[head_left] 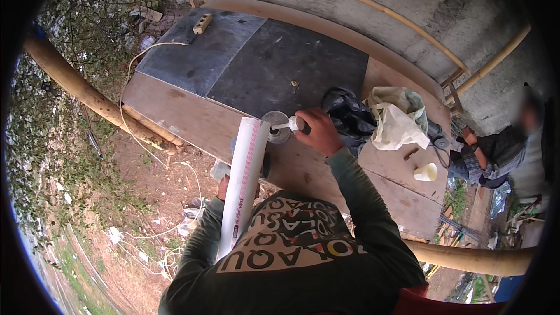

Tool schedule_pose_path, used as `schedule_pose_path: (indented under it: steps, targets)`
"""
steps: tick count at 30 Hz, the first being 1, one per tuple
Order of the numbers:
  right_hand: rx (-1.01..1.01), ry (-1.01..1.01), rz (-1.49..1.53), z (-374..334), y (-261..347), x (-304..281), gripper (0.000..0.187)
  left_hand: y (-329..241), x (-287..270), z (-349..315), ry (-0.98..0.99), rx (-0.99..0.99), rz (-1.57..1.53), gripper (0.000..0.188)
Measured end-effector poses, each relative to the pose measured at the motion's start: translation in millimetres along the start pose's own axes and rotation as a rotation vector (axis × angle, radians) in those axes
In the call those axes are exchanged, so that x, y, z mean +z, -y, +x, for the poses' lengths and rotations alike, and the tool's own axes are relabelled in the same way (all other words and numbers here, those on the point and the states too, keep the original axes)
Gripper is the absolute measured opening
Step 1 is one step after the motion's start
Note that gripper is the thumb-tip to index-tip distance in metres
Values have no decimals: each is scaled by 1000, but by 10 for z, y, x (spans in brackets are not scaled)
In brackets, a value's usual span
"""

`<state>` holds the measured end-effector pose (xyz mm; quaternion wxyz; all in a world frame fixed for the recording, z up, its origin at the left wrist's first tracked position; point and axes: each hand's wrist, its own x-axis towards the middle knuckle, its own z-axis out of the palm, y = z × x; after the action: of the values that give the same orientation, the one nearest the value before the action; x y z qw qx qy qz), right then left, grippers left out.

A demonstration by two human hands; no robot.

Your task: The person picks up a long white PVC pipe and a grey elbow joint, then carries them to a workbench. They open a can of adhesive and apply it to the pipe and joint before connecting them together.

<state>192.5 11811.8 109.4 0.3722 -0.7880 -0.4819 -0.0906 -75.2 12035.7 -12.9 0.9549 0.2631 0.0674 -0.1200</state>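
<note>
A long white plastic pipe (242, 181) with a printed red stripe slants up in front of my body. My left hand (223, 188) is closed around its lower part, with most of the fingers hidden behind it. Near the pipe's upper end, my right hand (319, 132) grips a white-stemmed applicator with a round cap (298, 123). The stem reaches left over a round clear container (284, 138) with something dark inside. Whether the tip touches the pipe or the container I cannot tell.
A wooden table (303, 166) carries dark sheets (291, 64), a power strip (202, 23), a black plastic bag (344, 111), a pale cloth sack (396, 116), a cream cup (426, 172) and a power tool (437, 137). A cable (123, 108) trails off left. Another person (496, 151) sits at right.
</note>
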Motion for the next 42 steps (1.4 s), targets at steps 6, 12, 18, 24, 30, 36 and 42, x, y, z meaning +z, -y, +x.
schedule_pose_path:
  steps: [6, 12, 18, 24, 30, 36, 42]
  targets:
    - [-77, 119, -223, 166, 9, 586, 39, 58, -330, -38, -142, -68, -76, 96]
    - [-90, 146, -258, 177, -145, 1069, 31, -149, -263, -113, -383, 40, 87, 89]
    - [-53, 110, -220, 181, -75, 952, 32, -585, 342, -302, -76, -10, 488, 94]
    - [24, 13, -178, 173, 24, 571, 39, -559, 732, -132, -206, 88, 696, 97]
    - [39, -57, -97, -9, 38, 419, 44, -565, 649, -106, -275, 86, 721, 93]
    - [54, -18, -118, -1, 81, 314, 46, -524, 565, -21, -266, 95, 729, 89]
    - [22, -144, -10, 139, 296, -62, 45, -420, 517, 61, -203, 140, 808, 83]
